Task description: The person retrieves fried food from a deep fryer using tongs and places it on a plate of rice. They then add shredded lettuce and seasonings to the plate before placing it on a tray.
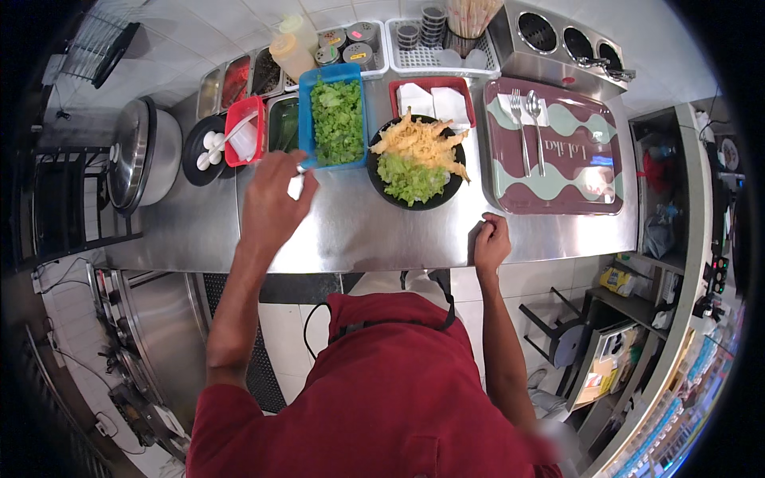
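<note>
My left hand [278, 197] is raised over the steel counter, by the near left corner of a blue tub [363, 128] of chopped lettuce. A small white thing shows at its fingertips; whether it is held cannot be told. My right hand [492, 242] rests loosely curled at the counter's front edge, with nothing seen in it. Between the hands, farther back, stands a black bowl [412, 205] with chopped lettuce [409, 179] at the front and golden fried pieces [418, 138] behind. A patterned tray [562, 191] at the right bears a fork [522, 134] and a spoon [537, 134] on a napkin.
Left stand a lidded pot [143, 155], a black plate [194, 170] with eggs and a red container [228, 134] with a white utensil. Squeeze bottles [291, 57], shaker baskets [382, 45], a red napkin basket [472, 110] and a steel cutlery holder [556, 51] stand behind.
</note>
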`<state>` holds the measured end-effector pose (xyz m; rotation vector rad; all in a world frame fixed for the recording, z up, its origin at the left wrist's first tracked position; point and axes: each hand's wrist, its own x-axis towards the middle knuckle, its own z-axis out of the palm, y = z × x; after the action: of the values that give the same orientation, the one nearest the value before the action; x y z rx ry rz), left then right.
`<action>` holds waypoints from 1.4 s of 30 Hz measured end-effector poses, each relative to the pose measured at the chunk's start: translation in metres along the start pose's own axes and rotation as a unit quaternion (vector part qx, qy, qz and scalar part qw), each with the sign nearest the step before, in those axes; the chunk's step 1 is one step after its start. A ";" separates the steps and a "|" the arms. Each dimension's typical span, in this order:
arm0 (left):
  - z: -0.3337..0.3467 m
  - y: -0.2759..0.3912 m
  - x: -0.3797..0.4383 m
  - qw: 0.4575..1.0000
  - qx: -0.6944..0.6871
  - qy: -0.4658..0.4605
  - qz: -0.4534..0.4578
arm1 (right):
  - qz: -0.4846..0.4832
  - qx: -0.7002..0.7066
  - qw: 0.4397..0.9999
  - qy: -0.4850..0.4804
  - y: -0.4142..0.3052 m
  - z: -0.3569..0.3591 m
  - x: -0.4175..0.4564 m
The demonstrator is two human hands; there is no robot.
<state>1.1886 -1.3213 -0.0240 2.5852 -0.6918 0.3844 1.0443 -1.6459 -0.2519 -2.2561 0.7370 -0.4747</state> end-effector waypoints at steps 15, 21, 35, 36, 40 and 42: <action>0.088 -0.205 0.084 0.977 -0.042 0.062 -0.201 | -0.026 -0.002 1.000 0.015 0.001 0.007 -0.001; 0.173 -0.266 0.152 0.949 -0.180 0.088 -0.244 | -0.023 -0.013 0.999 0.025 -0.001 0.008 0.001; -0.066 -0.114 0.138 0.959 -0.154 0.206 -0.116 | 0.021 0.090 0.994 -0.063 0.015 -0.003 0.006; -0.082 -0.102 0.129 0.961 -0.159 0.210 -0.087 | 0.008 0.122 0.988 -0.090 0.018 -0.010 0.008; -0.097 -0.048 0.070 0.965 -0.149 0.205 -0.071 | -0.166 0.047 0.969 -0.178 0.036 -0.044 0.032; -0.084 -0.018 0.035 0.993 -0.046 0.085 -0.075 | -0.220 0.018 0.953 -0.207 0.053 -0.054 0.046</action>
<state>1.2144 -1.2815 0.0551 2.4636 -0.4426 0.5042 1.0319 -1.7334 -0.2477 -2.3745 0.0101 -0.1980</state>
